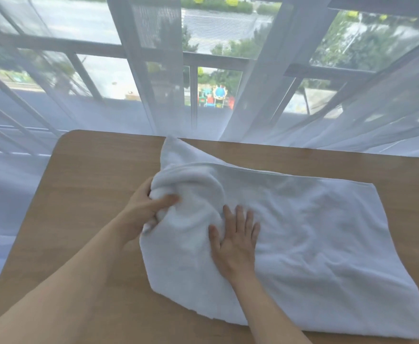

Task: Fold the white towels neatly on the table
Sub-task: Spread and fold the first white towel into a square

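Observation:
A white towel (pixel 315 234) lies spread over the middle and right of the wooden table (pixel 92 175). Its left end is bunched and raised, and one corner points toward the far table edge. My left hand (pixel 144 209) grips that bunched left end, thumb on top of the fold. My right hand (pixel 235 237) lies flat on the towel just right of the bunch, fingers straight and spread, pressing the cloth down. The towel's near right corner reaches the front edge of the table.
Sheer white curtains (pixel 290 108) hang right behind the far table edge, in front of a window with railings. The table's rounded far left corner (pixel 66 137) and its bare wood on the left are in view.

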Demonstrator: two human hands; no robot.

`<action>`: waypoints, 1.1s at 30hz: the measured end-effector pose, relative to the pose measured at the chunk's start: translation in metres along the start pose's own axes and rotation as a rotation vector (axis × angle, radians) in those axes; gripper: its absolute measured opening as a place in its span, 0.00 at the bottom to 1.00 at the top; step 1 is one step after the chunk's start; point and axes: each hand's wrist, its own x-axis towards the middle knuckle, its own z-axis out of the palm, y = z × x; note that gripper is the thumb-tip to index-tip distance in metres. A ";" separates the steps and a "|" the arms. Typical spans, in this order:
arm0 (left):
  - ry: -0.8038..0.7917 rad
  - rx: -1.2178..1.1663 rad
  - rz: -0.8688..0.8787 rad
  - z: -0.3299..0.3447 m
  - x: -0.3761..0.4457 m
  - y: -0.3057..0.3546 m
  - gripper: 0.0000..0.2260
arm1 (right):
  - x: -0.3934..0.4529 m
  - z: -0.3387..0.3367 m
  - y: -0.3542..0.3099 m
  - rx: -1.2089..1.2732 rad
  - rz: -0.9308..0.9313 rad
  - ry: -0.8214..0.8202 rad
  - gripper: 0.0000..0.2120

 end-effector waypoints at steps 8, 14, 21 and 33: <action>0.130 0.007 -0.034 -0.032 0.031 -0.010 0.31 | 0.016 0.024 -0.042 -0.186 -0.093 0.003 0.31; 0.185 0.396 0.112 -0.048 0.052 0.003 0.18 | 0.020 0.037 -0.044 -0.255 -0.064 0.067 0.34; 0.338 0.076 -0.127 -0.048 0.040 -0.013 0.28 | 0.026 0.037 -0.050 -0.293 -0.033 0.043 0.34; -0.358 -0.071 -0.259 -0.069 -0.048 -0.041 0.18 | 0.103 0.018 -0.135 -0.076 -0.252 -0.082 0.28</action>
